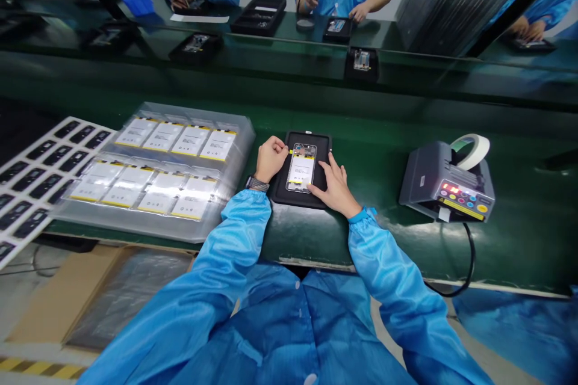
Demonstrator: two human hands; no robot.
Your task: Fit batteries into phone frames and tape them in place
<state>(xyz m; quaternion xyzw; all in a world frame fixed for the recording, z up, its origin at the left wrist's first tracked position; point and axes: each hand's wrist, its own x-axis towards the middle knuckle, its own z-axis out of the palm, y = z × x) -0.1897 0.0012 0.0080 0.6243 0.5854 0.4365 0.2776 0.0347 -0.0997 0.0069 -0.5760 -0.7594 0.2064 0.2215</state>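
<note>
An opened phone (295, 183) lies face down in a black tray (293, 198) in front of me. A white battery (301, 168) with yellow bands sits inside its frame, and circuit parts show at the top end. My left hand (270, 157) is at the tray's upper left, thumb and index finger pinched at a small yellow tab (291, 151) that sticks out from the phone's side. My right hand (335, 185) has its fingers spread over the tray's right side. Its thumb reaches the phone's lower right edge.
Left of the tray, a stack of clear plastic trays (244, 132) holds several batteries. Beyond it lies a white sheet with black pieces (43, 150). A tape dispenser (424, 177) stands right, its cable over the edge. Behind, co-workers' hands (361, 11) work at a raised shelf with trays.
</note>
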